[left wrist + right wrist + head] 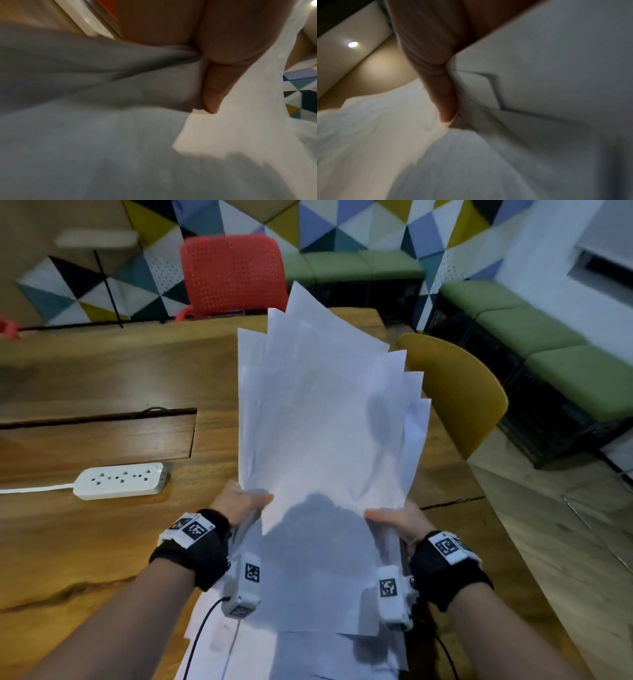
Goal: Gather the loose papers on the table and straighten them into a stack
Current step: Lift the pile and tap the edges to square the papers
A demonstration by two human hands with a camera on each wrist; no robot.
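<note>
A fanned bundle of several white papers [325, 422] stands lifted above the wooden table [102, 542], its top edges splayed unevenly. My left hand [241, 501] grips the bundle's left edge low down, thumb laid on the front sheet. On the opposite edge my right hand [399, 520] grips the same bundle. In the left wrist view my thumb [216, 86] presses into the papers [120, 142]. In the right wrist view a thumb [443, 94] pinches the sheets [539, 94]. More white sheets [274, 655] lie below, at the near table edge.
A white power strip [120, 481] with its cord lies on the table to the left, near a recessed cable flap [99, 436]. A red chair [233, 273] stands beyond the far edge, a yellow chair [455, 395] at the right side, green benches [548, 344] along the wall.
</note>
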